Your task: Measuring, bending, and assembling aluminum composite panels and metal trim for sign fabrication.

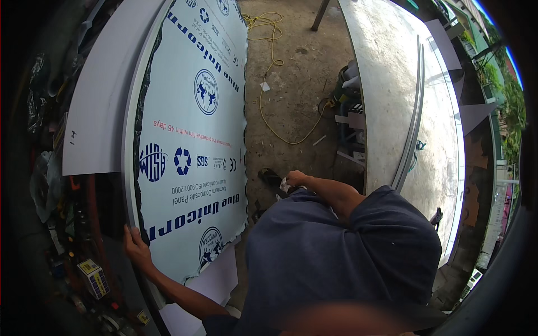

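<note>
A large pale blue composite panel (188, 145) in printed protective film lies to my left. Its film is ragged along the right and near edges. Along the panel's left side runs a light metal bar (130, 168), which curves in this wide view. My left hand (136, 248) grips this bar near its close end, fingers around the outer side. In front of my waist, my right hand (295, 179) is closed on a small whitish thing (284, 185). Its kind is unclear, as the hand and my shirt partly cover it.
On the right stands a long white-topped table (386, 73) with a thin metal strip (417, 106) on it. A yellow cord (263, 115) winds over the dirt floor between. White sheets (101, 101), a small yellow-and-white box (94, 278) and clutter are at far left.
</note>
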Tool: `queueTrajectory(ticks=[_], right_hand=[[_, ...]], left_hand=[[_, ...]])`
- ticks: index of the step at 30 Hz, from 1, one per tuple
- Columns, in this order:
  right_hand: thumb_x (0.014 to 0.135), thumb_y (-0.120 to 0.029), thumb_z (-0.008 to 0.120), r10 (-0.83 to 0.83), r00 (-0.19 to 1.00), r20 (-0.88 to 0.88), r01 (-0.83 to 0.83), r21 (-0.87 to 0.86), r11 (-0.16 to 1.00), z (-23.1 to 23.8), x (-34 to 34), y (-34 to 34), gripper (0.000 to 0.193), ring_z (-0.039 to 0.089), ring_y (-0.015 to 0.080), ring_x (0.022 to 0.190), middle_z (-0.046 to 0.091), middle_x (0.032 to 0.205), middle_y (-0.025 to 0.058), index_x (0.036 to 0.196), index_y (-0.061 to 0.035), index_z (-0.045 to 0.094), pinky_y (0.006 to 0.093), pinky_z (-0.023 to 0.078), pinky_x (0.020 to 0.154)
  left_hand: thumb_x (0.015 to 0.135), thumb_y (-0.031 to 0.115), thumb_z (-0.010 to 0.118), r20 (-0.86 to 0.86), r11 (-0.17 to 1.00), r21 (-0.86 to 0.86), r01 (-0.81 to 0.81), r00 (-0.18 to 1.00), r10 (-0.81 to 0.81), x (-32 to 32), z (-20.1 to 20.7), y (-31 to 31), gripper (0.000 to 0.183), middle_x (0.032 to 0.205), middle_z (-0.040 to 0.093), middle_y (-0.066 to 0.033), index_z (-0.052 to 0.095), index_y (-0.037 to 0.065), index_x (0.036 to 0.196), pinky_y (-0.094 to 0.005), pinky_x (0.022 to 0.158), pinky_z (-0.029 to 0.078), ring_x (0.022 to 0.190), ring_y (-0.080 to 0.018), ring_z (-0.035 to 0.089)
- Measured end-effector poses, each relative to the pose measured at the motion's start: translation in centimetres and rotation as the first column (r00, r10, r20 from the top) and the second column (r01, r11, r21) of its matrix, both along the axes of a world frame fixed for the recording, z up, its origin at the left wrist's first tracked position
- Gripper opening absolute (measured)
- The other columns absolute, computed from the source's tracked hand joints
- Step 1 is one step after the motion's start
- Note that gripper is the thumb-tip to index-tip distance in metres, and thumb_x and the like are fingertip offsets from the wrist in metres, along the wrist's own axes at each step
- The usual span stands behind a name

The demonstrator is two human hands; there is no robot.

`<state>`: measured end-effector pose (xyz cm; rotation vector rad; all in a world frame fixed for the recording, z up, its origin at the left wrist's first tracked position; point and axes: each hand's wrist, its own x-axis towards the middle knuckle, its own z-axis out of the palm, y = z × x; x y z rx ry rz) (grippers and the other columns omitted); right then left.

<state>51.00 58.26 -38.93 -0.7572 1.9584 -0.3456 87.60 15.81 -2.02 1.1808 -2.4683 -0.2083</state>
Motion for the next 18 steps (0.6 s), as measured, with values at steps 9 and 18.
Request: queueTrajectory(ticks=[9,18], right_hand=[[0.082,-0.026,0.060,-0.019,1.000,0.001,0.019,-0.034,0.999,0.2,-0.7,1.7,0.036,0.070,0.0379,0.096,0.072,0.101,0.0210,0.106,-0.0011,0.072,0.0455,0.054,0.083],[0.081,-0.026,0.063,-0.245,0.962,0.124,0.231,0.117,0.966,-1.2,-3.4,3.4,0.036,0.069,0.0367,0.098,0.072,0.104,0.0210,0.108,-0.0047,0.073,0.0428,0.056,0.084]], left_hand=[[0.099,0.031,0.057,0.179,0.997,0.002,-0.084,0.981,0.082,-1.6,2.1,1.0,0.047,0.123,0.065,-0.0283,0.061,-0.006,0.128,-0.0422,0.096,0.049,0.114,-0.0412,0.064],[0.092,0.033,0.067,0.208,0.984,-0.130,-0.119,0.967,0.144,-4.9,3.0,2.1,0.058,0.128,0.061,-0.0233,0.051,0.008,0.142,-0.0462,0.100,0.045,0.121,-0.0384,0.056]])
